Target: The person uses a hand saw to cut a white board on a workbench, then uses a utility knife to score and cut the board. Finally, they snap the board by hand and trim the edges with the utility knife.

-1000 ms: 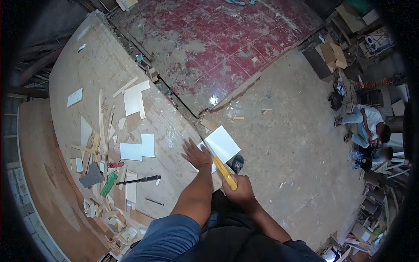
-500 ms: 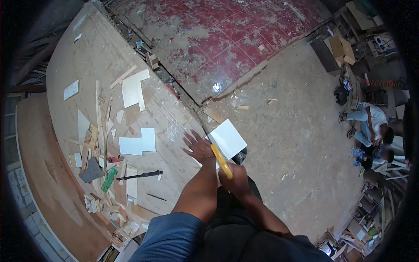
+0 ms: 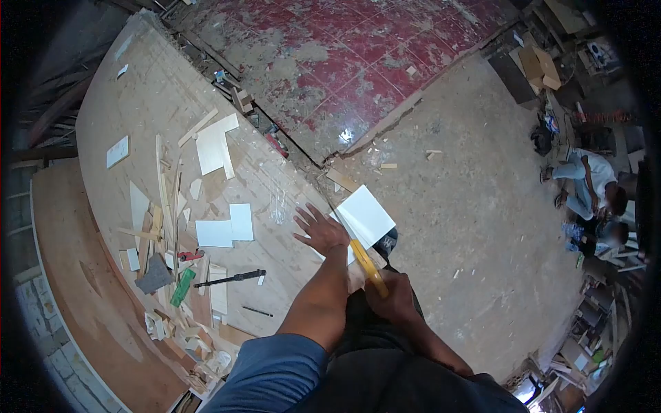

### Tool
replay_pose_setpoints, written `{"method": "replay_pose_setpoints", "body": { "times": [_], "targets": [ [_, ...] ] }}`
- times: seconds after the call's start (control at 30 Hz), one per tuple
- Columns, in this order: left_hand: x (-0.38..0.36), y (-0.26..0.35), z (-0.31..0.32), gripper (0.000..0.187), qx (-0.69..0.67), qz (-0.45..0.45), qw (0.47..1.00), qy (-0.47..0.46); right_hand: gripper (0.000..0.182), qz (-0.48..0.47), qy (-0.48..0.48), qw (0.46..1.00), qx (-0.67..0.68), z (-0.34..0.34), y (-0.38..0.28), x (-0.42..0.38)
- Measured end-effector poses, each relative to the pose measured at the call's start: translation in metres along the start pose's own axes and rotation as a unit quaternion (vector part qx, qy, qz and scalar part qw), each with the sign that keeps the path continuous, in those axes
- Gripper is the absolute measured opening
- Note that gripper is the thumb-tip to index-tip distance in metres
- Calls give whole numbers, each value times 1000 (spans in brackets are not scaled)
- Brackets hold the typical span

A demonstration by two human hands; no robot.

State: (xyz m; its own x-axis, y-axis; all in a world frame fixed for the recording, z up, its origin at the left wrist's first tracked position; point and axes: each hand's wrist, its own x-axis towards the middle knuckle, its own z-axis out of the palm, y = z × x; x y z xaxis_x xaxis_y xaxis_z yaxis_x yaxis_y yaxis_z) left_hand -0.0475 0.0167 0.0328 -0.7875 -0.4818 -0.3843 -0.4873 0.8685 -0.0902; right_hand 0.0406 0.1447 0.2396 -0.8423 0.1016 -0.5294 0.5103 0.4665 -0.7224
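The left hand (image 3: 321, 231) lay open, fingers spread, pressing flat on the white panel (image 3: 367, 215) at the edge of the plywood bench (image 3: 144, 103). The panel projected past the bench edge, just right of that hand. The right hand (image 3: 392, 296) was closed around the yellow-handled saw (image 3: 368, 267), its blade meeting the panel beside the left hand.

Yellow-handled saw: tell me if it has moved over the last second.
Yes. The yellow-handled saw first pushed forward, then drew back toward the person, judged against the white rectangular board.
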Motion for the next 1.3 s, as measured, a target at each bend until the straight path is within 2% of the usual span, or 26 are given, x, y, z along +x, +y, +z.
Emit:
{"method": "replay_pose_setpoints", "body": {
  "times": [0.07,0.13,0.17,0.2,0.3,0.47,0.6,0.67,0.7,0.9,1.0,1.07,1.2,1.27,1.3],
  "targets": [
    [-3,-2,0,67,0,10,1000,7,21,-104,17,994,15,5,21,3],
    [1,-7,3,68,-3,20,1000,15,23,-114,14,993,11,8,26,6],
    [2,-14,7,69,-14,59,998,25,25,-120,5,993,2,7,28,4],
    [0,-19,6,70,-25,97,994,36,25,-122,5,993,0,6,29,3],
    [2,-22,4,69,-11,115,993,22,28,-107,2,994,34,7,30,5],
    [-1,-28,19,66,-5,120,991,57,23,-151,5,988,41,8,41,2],
    [2,-23,19,65,-18,119,990,71,19,-144,19,988,49,-15,23,-18],
    [1,-26,18,65,-12,116,991,63,20,-16,-28,999,-15,-38,-10,-38],
    [0,-24,14,65,-7,115,992,53,20,-14,-29,999,-15,-36,-10,-37],
    [5,-22,15,67,-3,124,990,69,23,-43,-17,996,72,-5,20,33],
    [-1,-26,12,68,3,117,992,42,24,-64,-18,996,65,0,33,16],
    [3,-20,9,68,3,114,993,36,24,-129,30,991,-1,-1,22,-14],
    [0,-23,10,67,8,114,993,33,24,-60,0,998,-32,-7,5,-34],
    [1,-23,11,66,12,111,993,38,24,-122,47,989,-67,15,25,-5],
    [2,-25,13,65,31,110,993,25,19,-151,47,987,-35,38,45,26]
  ]
}}
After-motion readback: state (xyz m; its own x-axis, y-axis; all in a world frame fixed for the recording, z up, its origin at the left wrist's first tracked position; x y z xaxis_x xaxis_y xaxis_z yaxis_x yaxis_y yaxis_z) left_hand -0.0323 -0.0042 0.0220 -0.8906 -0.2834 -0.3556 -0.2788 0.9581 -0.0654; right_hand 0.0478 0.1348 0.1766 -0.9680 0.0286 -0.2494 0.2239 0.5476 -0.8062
